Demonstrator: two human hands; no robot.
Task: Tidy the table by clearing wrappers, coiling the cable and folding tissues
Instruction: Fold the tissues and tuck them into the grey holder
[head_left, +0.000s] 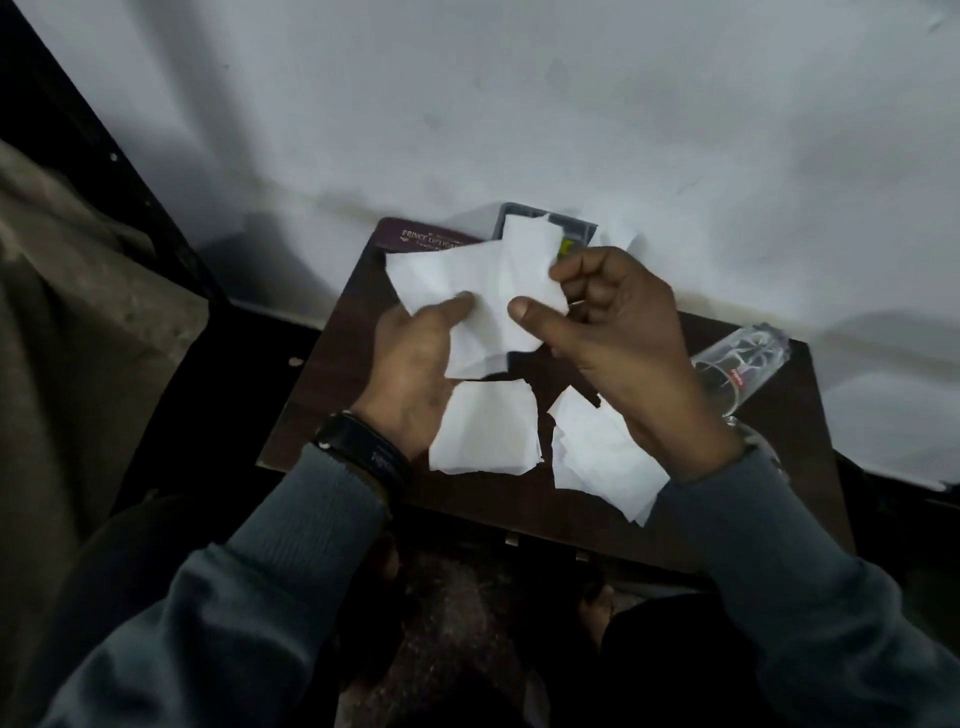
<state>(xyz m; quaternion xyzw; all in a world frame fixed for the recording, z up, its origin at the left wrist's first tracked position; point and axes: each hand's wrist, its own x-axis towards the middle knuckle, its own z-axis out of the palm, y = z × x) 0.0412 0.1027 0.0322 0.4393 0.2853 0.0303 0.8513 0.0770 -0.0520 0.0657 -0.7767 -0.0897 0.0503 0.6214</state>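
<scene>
Both hands hold a crumpled white tissue (488, 291) above the small dark wooden table (332, 374). My left hand (415, 364) grips its lower left part, thumb on top. My right hand (613, 332) pinches its right edge between thumb and forefinger. Two more white tissues lie flat on the table below: one (485, 428) under my left hand, another (602, 457) under my right wrist. A clear plastic wrapper (743, 364) with red print lies at the table's right edge.
A maroon case with gold lettering (415, 236) lies at the back left of the table. A dark grey tray (524, 213) with something yellow-green (563, 247) in it sits behind the held tissue. A white wall stands close behind the table.
</scene>
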